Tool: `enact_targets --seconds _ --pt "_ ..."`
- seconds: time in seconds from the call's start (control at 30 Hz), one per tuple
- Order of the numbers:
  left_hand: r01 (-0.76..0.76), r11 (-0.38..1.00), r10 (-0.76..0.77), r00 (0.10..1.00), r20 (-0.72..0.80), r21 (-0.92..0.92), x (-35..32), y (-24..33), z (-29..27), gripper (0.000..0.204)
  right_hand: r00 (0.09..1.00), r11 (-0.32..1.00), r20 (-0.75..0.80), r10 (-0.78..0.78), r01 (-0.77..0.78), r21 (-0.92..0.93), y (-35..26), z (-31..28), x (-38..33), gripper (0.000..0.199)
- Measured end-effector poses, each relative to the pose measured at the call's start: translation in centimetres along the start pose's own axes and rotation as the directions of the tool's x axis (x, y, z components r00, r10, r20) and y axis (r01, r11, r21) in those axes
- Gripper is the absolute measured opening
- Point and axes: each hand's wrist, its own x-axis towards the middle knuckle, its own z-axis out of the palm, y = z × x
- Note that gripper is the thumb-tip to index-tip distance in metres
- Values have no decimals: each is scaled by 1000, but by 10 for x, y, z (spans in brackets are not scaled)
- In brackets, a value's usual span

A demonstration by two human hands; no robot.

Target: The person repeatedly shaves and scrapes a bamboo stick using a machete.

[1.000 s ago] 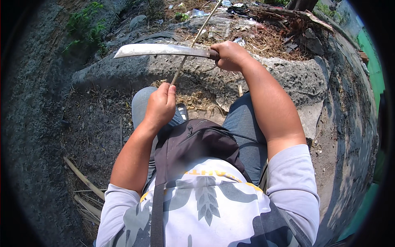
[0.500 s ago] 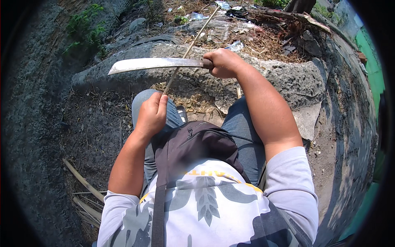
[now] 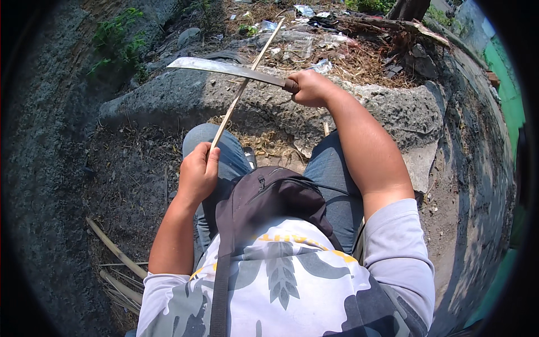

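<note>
Two hands: stick (image 3: 245, 84) slanting up-right, blade (image 3: 224, 68) pointing left across it.

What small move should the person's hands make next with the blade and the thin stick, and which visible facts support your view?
Probably the right hand should draw the long blade along the thin stick, shaving it away from the body. The blade lies across the stick about midway, the left hand grips its near end above the knee, and the far end points away.
</note>
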Motion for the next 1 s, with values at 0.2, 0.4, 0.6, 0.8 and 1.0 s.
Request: enact_targets --seconds 0.2,0.4,0.6,0.8,1.0 --pt "-87 996 87 996 -19 4 -4 -5 1 24 998 985 20 -58 61 -161 -18 -11 -19 30" --pt "-68 996 67 998 -21 -53 -6 -10 1 24 999 994 -31 25 -29 -109 3 -4 -8 27" --pt "-24 996 23 1000 -16 -80 15 2 0 25 984 994 -144 -107 105 -21 -20 4 -4 17" --pt "-124 984 124 992 -8 -129 28 10 1 26 976 981 -128 -175 162 -109 -17 -9 -9 13" --pt "-98 989 100 995 12 -110 11 0 6 23 979 1000 -205 0 -5 -25 26 -12 -7 15"
